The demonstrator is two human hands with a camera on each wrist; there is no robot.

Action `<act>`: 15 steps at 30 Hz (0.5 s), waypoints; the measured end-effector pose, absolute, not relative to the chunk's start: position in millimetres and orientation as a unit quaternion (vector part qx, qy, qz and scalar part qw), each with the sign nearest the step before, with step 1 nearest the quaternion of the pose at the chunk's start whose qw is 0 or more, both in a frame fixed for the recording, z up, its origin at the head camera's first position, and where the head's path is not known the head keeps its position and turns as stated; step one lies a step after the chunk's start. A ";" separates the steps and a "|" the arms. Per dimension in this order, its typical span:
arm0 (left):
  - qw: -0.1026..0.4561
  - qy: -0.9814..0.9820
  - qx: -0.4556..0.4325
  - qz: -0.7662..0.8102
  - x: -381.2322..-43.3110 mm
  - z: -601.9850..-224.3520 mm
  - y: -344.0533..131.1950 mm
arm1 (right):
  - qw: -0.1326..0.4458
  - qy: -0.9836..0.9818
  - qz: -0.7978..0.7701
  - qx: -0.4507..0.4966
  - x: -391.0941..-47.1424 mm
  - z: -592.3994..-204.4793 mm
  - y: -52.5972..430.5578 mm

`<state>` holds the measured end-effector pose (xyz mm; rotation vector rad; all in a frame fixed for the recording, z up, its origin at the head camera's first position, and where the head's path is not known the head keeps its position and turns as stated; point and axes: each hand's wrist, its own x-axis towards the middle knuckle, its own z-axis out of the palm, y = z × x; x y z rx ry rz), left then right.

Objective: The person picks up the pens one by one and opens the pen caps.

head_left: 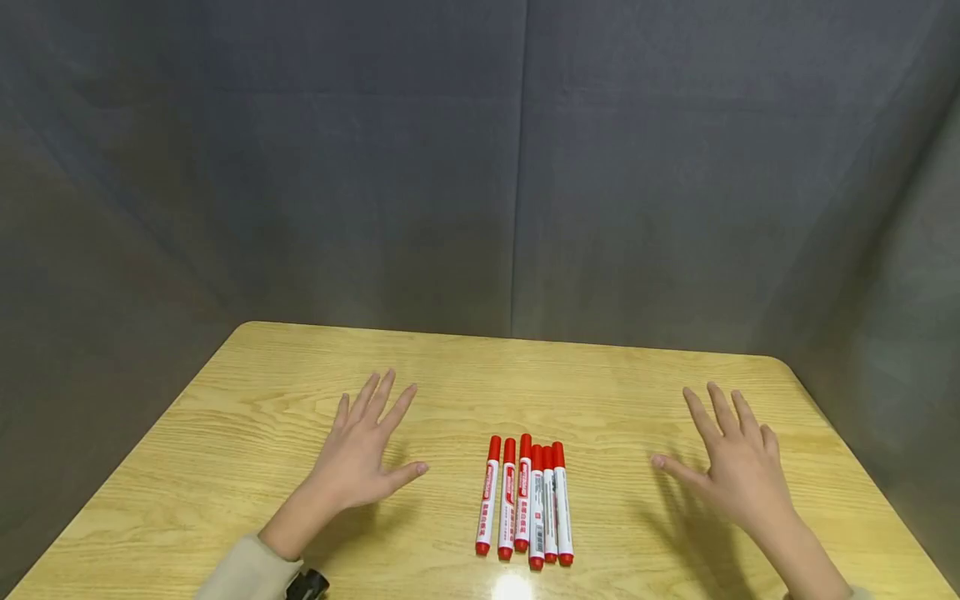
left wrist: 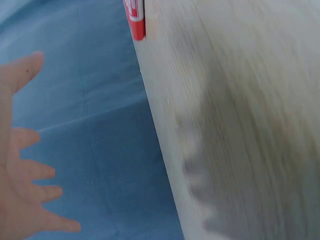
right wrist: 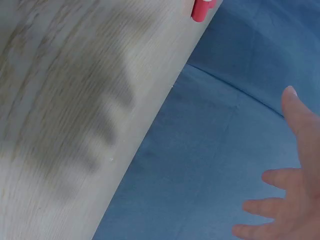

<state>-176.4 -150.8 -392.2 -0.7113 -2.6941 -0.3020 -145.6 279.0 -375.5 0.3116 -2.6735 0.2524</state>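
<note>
you hold both hands raised over a wood-grain table (head_left: 600, 400), fingers straight and spread wide. your left hand (head_left: 358, 458) is to the left of six red-and-white markers (head_left: 522, 504); your right hand (head_left: 742, 471) is to their right, and both are well apart from them. the markers lie roughly side by side near the middle of the table's near part, longer red ends toward the far edge, the leftmost slightly apart from its neighbor. your hands cast soft shadows on the tabletop. a pale sleeve (head_left: 247, 571) covers your left forearm, with a black device (head_left: 307, 585) at the wrist. beyond the table hangs a dark gray-blue curtain (head_left: 412, 208).
</note>
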 end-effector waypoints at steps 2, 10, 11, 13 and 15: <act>0.171 -0.943 -0.255 -0.129 -175.7 -391.9 -148.6 | 0.219 -0.964 0.097 0.114 -145.2 -373.7 278.9; 0.191 -0.915 -0.251 -0.253 -174.8 -393.5 -138.0 | 0.232 -0.954 0.143 0.126 -143.5 -367.6 275.2; 0.189 -0.914 -0.245 -0.264 -174.3 -393.7 -136.5 | 0.230 -0.953 0.151 0.125 -143.3 -367.2 274.5; 0.182 -0.914 -0.231 -0.281 -173.2 -394.3 -133.2 | 0.215 -0.955 0.167 0.120 -142.4 -366.5 273.3; 0.171 -0.914 -0.218 -0.295 -171.9 -395.1 -129.9 | 0.199 -0.956 0.183 0.113 -142.0 -365.8 272.2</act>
